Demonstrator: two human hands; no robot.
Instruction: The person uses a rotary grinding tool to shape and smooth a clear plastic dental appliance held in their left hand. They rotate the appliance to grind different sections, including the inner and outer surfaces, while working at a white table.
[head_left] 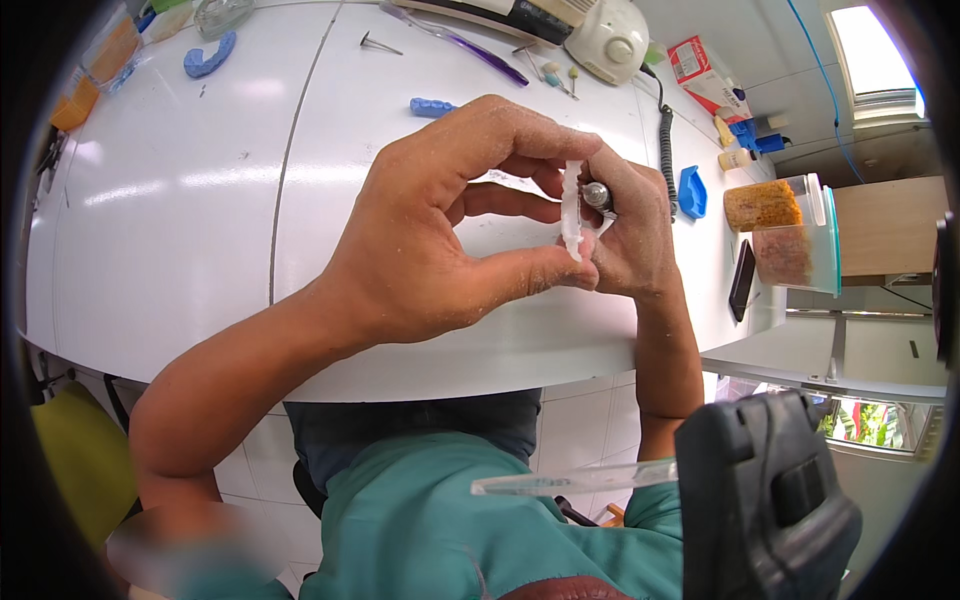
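A thin white piece with a scalloped edge, like a row of teeth (571, 210), stands on edge between my two hands over the table. My left hand (430, 220) grips it, with the index finger at its upper end and the thumb at its lower end. My right hand (640, 225) is closed around a silver, pen-like rotary handpiece (597, 195), whose rounded metal end sits just right of the white piece. The fingertips of both hands meet around the piece. Most of the handpiece is hidden in the right hand. Pale dust covers both hands.
On the white table (190, 250) lie a blue arch-shaped piece (210, 56), a small blue piece (432, 107), a purple toothbrush (460, 45) and a blue tray (692, 192). A white motor unit (608, 42) has a coiled cord (667, 160). Lidded tubs (798, 255) stand right.
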